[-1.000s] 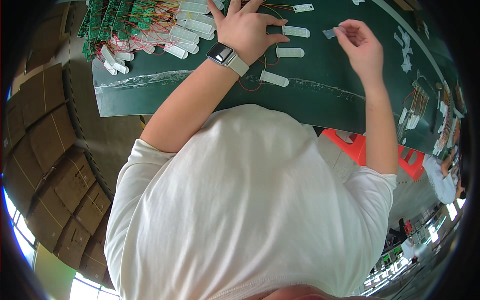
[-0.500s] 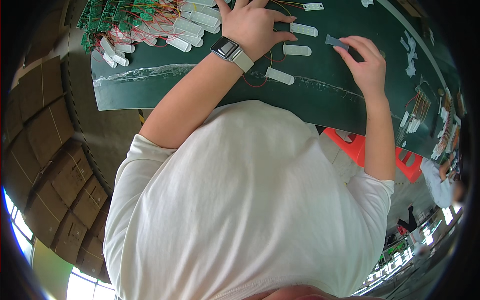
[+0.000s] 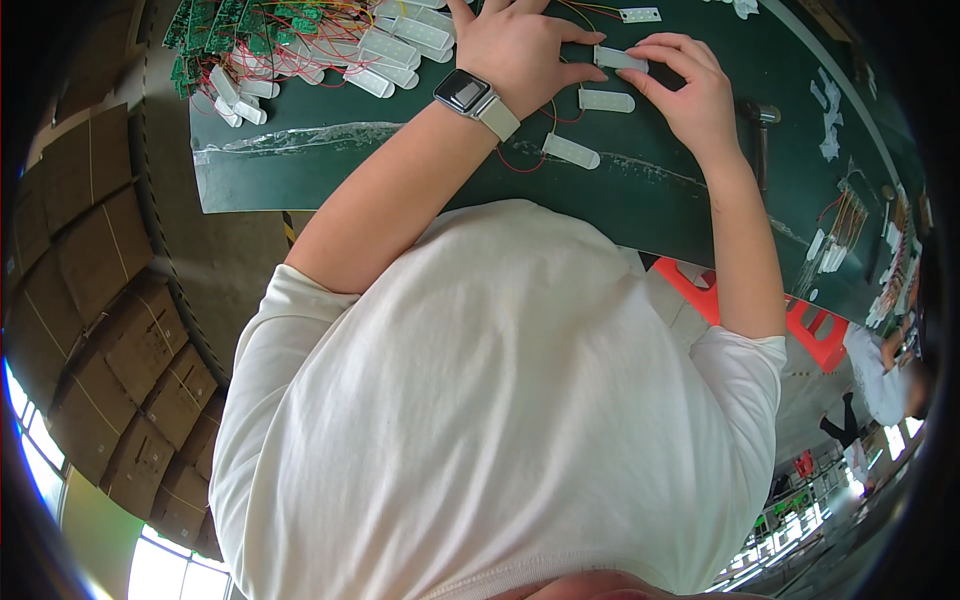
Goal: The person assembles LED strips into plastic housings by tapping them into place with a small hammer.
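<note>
With finger and thumb spread apart, my left hand [image 3: 515, 55] rests palm down on the green table, close to the left end of a small white LED strip [image 3: 600, 57]. My right hand [image 3: 690, 95] pinches the right end of a small translucent cover [image 3: 628, 62], which lies over that strip. Just below are a white strip [image 3: 606, 100] and another, tilted one [image 3: 571, 150] with a thin wire. The fingertips of my left hand are cut off by the top edge.
Green circuit boards [image 3: 235, 30] with tangled red wires and several white strips [image 3: 390, 50] heap at the upper left. A hammer [image 3: 763, 125] lies right of my right hand. Wired parts [image 3: 838, 240] lie farther right. A red stool [image 3: 820, 335] stands beneath the table's near edge.
My right hand has moved left, bringing the translucent cover onto the LED strip near my left hand. The hammer has come into view. My left hand has stayed nearly still.
</note>
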The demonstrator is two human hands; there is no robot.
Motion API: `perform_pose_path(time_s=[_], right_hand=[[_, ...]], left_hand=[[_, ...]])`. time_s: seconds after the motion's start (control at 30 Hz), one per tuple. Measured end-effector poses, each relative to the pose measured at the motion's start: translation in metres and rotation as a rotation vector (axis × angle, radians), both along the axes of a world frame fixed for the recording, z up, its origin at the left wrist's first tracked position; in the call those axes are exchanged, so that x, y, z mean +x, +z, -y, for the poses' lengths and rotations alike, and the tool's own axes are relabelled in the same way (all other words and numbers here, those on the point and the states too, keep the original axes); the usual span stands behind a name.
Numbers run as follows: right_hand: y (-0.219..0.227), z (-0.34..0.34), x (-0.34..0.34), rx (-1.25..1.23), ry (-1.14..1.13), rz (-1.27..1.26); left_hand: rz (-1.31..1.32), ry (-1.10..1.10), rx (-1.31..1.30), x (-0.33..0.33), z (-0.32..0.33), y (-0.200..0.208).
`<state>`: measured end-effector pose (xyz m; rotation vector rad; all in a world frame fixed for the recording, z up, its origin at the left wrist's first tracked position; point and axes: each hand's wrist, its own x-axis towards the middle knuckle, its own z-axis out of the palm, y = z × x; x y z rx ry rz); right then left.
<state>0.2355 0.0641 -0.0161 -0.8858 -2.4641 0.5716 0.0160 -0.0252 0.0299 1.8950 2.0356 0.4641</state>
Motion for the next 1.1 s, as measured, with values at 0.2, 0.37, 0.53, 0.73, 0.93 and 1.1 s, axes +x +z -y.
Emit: perform_pose_path(time_s=[0.2,0.37,0.53,0.73,0.93,1.1], right_hand=[[-0.006,0.0,-0.001,0.033,-0.02,-0.013],[-0.008,0.002,-0.003,0.057,-0.037,-0.003],[-0.005,0.002,-0.003,0.044,-0.017,0.012],[-0.006,0.002,0.0,0.044,-0.021,0.032],[0.023,0.01,0.013,0.056,-0.108,0.03],[0.049,0.032,0.109,0.052,-0.775,0.52]], left_hand=[[0.014,0.003,-0.053,-0.001,-0.002,0.003],[-0.02,0.002,0.029,-0.001,-0.001,-0.006],[0.03,0.008,0.011,-0.001,-0.001,0.0],[0.014,0.014,0.017,0.002,0.0,0.0],[0.003,0.027,-0.039,-0.001,0.0,0.0],[-0.011,0.02,0.039,0.0,0.0,-0.006]])
